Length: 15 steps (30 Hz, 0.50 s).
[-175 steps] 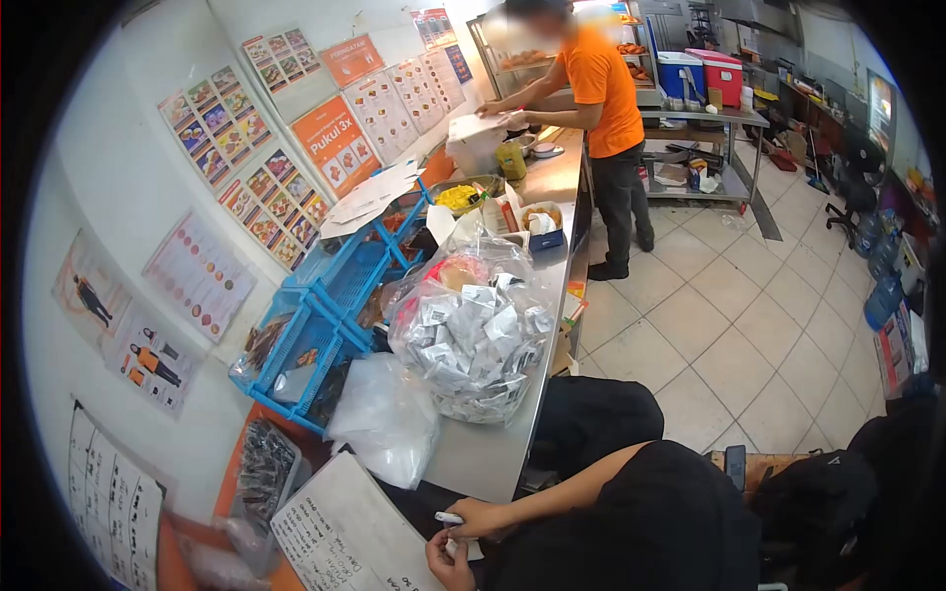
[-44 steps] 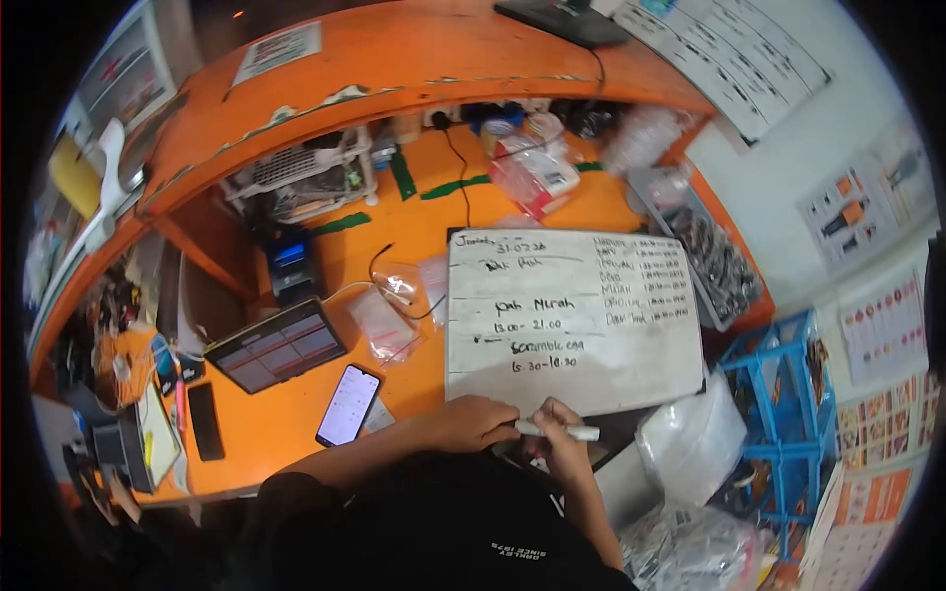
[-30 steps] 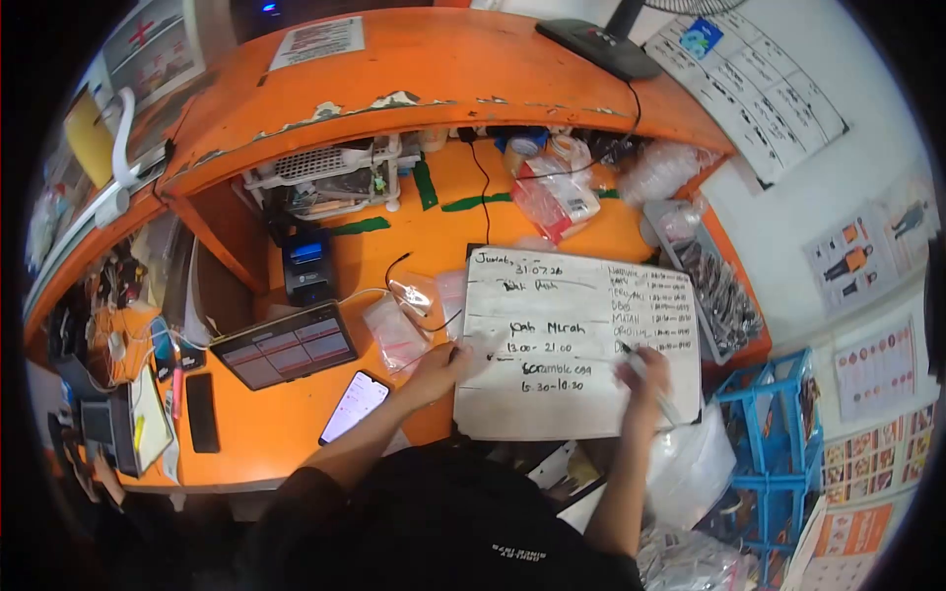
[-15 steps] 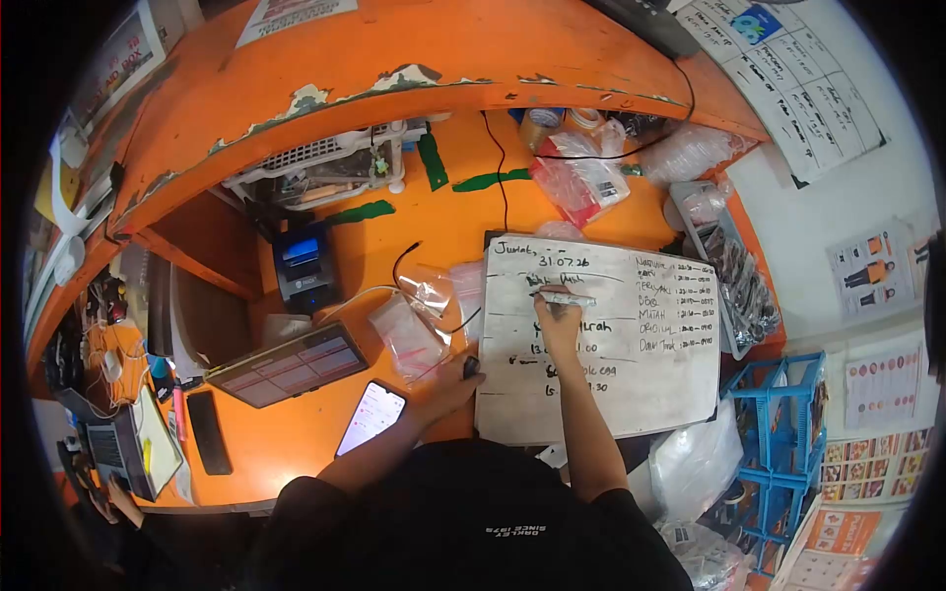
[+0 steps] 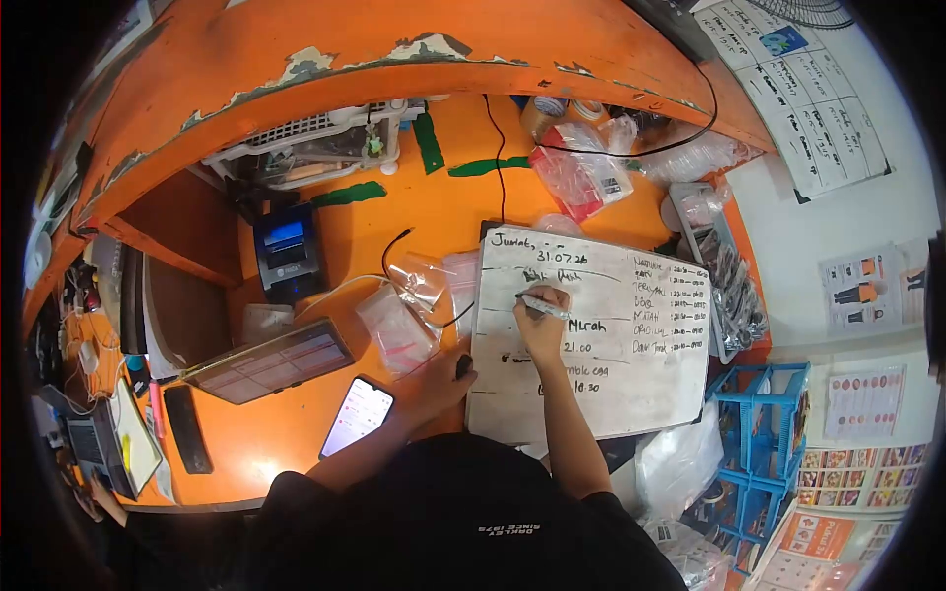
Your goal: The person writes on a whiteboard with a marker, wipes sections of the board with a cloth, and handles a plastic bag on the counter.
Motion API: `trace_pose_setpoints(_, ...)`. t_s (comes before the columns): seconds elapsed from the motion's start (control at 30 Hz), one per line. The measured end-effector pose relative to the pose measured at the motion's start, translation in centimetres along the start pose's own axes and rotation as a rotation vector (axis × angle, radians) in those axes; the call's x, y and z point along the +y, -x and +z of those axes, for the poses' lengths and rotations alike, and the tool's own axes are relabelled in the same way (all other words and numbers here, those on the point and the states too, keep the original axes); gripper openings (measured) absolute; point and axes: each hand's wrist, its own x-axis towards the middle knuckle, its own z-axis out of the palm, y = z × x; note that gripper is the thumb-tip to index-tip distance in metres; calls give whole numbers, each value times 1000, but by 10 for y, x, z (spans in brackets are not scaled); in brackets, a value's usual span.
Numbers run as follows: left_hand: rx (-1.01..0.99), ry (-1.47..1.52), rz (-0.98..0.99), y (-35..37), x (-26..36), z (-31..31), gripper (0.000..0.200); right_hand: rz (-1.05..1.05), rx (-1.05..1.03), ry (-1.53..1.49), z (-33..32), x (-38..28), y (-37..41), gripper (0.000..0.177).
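A whiteboard [image 5: 616, 394] with handwritten black lines lies tilted on the orange desk. My right hand [image 5: 544, 333] is closed around a marker [image 5: 548, 309], its tip at the board's left part below the second written line. My left hand [image 5: 445, 384] rests by the board's left edge, fingers closed on a small dark object [image 5: 463, 366] whose kind I cannot make out. A lit smartphone [image 5: 357, 414] lies beside my left forearm.
A framed tablet-like screen [image 5: 271, 362] and a small dark printer [image 5: 288, 254] stand left. Clear plastic packets [image 5: 399, 330] lie between them and the board. Blue stacked trays [image 5: 757, 419] stand right. Another person's hand [image 5: 106, 497] is at a laptop [image 5: 94, 443], lower left.
My right hand with the marker has moved down and slightly left across the board. My left hand keeps its place by the board edge. The whole view has shifted a little.
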Motion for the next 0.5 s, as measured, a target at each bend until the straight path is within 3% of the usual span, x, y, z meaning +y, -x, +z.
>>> trace_pose_setpoints(0.5,63,58,23,-1,-2,5,25,-19,16,10,2,-5,0,18)
